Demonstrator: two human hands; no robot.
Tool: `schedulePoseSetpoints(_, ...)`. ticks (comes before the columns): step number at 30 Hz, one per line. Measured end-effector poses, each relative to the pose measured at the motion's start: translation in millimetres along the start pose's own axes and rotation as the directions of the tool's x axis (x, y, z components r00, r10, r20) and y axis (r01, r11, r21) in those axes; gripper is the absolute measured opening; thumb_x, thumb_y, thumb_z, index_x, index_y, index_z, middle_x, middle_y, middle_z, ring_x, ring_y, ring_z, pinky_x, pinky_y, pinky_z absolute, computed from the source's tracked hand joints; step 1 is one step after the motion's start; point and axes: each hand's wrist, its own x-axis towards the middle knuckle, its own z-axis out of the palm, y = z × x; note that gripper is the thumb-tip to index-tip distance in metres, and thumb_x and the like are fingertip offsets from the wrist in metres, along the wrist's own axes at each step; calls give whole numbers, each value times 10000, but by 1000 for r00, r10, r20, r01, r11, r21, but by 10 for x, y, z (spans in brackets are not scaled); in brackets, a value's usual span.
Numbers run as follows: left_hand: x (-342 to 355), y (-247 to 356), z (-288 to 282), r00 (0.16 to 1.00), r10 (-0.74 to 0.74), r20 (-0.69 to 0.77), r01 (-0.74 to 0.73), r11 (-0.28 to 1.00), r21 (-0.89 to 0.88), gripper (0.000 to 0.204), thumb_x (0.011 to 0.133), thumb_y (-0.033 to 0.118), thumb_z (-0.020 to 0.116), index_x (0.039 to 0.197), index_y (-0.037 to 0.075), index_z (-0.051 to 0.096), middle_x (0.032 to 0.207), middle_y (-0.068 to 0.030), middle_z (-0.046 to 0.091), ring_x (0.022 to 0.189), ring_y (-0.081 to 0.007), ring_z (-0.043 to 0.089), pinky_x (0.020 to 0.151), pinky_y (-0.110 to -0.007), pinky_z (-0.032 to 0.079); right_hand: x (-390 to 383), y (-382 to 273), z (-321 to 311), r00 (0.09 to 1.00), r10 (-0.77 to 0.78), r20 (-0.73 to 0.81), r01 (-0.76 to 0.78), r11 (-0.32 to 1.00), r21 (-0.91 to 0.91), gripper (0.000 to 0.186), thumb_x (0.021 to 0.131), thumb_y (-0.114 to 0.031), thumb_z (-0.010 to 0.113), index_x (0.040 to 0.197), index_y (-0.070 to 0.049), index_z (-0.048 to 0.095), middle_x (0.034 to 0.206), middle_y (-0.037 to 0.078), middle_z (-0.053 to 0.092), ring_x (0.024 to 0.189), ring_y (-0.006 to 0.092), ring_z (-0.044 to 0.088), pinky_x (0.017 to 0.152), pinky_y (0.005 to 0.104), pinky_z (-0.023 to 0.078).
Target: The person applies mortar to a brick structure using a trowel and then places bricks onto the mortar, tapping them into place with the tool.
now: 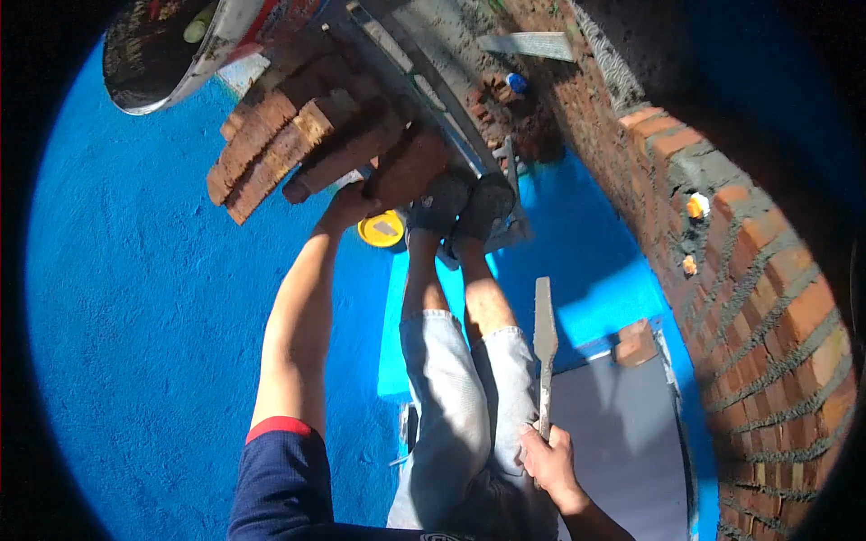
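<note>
My left hand [345, 207] reaches far forward, its fingers closed on the near end of a reddish-brown brick [410, 168] that lies in shadow. Beside it, to the left, several more bricks [311, 122] are stacked in a leaning pile. My right hand [548, 458] is wrapped round the handle of a narrow, long-bladed trowel [545, 320], whose blade points away from me over my right leg. Close to my left hand sits a round yellow lid-like thing [381, 229], partly behind my shoes.
A brick wall [767, 343] with grey mortar joints curves along the right. A large bucket [171, 54] stands at the far left beside a blue wall [180, 270]. Long spirit-level-like bars [388, 41] lie ahead. One loose brick [635, 343] rests at the right.
</note>
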Motion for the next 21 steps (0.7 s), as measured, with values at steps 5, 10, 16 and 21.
schedulePoseSetpoints(5,-649,523,503,741,311,-595,-138,938,319,533,855,205,618,1334,51,441,1261,-247,506,1130,-407,505,922,-441,455,81,321,-60,993,-112,30,114,990,-82,260,895,-183,611,711,-12,544,517,9,493,386,87,425,354,262,295)
schedulePoseSetpoints(10,-925,1129,-29,582,441,-683,-58,860,506,662,806,147,633,1386,9,347,1348,-261,362,1216,-461,387,1051,-487,334,135,437,-45,989,-147,24,148,983,-111,271,888,-200,624,706,-15,545,506,13,491,372,88,425,345,262,294)
schedulePoseSetpoints(16,-550,999,-324,707,341,-620,85,829,553,464,741,123,607,1191,59,509,1098,-181,567,1009,-373,538,792,-476,464,207,548,-55,985,-170,10,169,976,-136,273,869,-198,648,691,-16,549,504,15,486,363,94,421,350,271,302)
schedulePoseSetpoints(21,-1005,1320,48,578,571,-582,-118,765,633,257,627,143,655,857,101,548,898,-110,543,880,-325,534,673,-445,475,310,776,-95,976,-216,-37,210,971,-115,256,871,-181,641,694,-15,560,504,10,486,376,89,430,355,268,300)
